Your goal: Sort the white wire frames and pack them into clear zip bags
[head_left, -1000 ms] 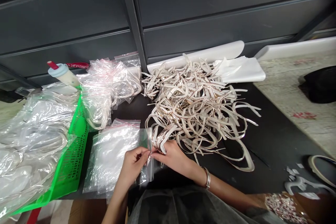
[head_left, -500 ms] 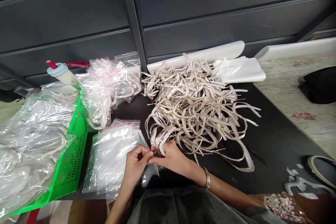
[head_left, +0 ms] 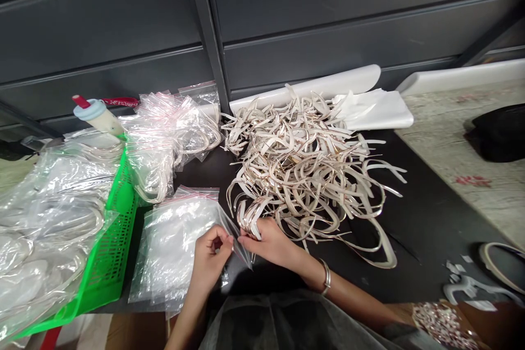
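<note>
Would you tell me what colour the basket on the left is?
The basket is bright green; head view.

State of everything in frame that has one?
left hand, pinching zip bag
right hand, gripping strip bundle
zip bag, slanted between the hands
strip pile, loose and tangled
spare bags, flat stack, empty
green basket, heaped with filled bags
bottle, capped, leaning

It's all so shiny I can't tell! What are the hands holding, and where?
A small clear plastic bag. The left hand and right hand pinch one edge of it between fingertips, beside the pile of strips.
</note>
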{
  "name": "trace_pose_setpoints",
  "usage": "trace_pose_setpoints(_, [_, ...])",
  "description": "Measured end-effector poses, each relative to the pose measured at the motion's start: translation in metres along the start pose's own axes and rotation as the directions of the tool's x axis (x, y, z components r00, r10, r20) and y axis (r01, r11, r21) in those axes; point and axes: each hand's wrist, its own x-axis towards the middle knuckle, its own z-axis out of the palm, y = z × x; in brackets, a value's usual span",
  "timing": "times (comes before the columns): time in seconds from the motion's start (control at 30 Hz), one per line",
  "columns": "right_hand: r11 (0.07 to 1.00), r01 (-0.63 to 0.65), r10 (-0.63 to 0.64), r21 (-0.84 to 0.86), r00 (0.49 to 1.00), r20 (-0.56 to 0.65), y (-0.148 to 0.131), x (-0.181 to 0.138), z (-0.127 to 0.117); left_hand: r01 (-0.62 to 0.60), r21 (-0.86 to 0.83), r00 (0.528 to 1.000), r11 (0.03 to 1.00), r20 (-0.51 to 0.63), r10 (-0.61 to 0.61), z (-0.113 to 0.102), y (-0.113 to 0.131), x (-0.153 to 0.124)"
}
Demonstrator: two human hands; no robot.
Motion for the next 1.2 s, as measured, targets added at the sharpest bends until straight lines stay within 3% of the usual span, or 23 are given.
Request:
trace_pose_setpoints(0.17, [0.978, -0.039, 0.005, -0.207, 0.987, -0.163, -0.004, 0.002, 0.000, -0.155, 0.160, 0.980, 0.975, -0.098, 0.172, -0.003, 0.004, -0.004])
trace_pose_setpoints(0.37, [0.977, 0.045, -0.069, -0.210, 0.992, -0.105, -0.005, 0.001, 0.011, -0.295, 0.271, 0.951, 0.916, -0.004, 0.308, 0.007, 0.013, -0.009])
trace_pose_setpoints(0.5, [0.974, -0.021, -0.030, -0.224, 0.975, -0.221, 0.006, 0.006, 0.006, -0.372, 0.243, 0.921, 0.896, -0.025, 0.389, -0.003, 0.016, -0.014])
trace_pose_setpoints(0.57, [0.984, -0.065, 0.017, -0.167, 0.962, -0.272, 0.010, 0.008, 0.002, -0.449, 0.258, 0.883, 0.856, -0.017, 0.468, -0.011, 0.018, -0.014])
trace_pose_setpoints(0.7, [0.992, -0.075, 0.097, 0.106, 0.969, -0.226, 0.007, 0.008, 0.002, -0.586, 0.484, 0.790, 0.650, 0.161, 0.592, -0.013, 0.021, -0.008])
trace_pose_setpoints(0.83, [0.973, -0.028, 0.067, 0.229, 0.984, -0.163, 0.000, 0.004, 0.014, -0.620, 0.650, 0.768, 0.440, 0.389, 0.509, -0.006, 0.022, -0.001])
trace_pose_setpoints(1.0, [0.946, 0.024, 0.013, 0.322, 0.994, -0.110, -0.005, 0.002, 0.016, -0.702, 0.621, 0.705, 0.349, 0.534, 0.467, -0.007, 0.024, 0.004])
trace_pose_setpoints(1.2, [0.913, 0.025, 0.009, 0.408, 0.997, -0.081, -0.006, 0.006, 0.012, -0.751, 0.605, 0.644, 0.266, 0.580, 0.499, -0.009, 0.025, 0.005])
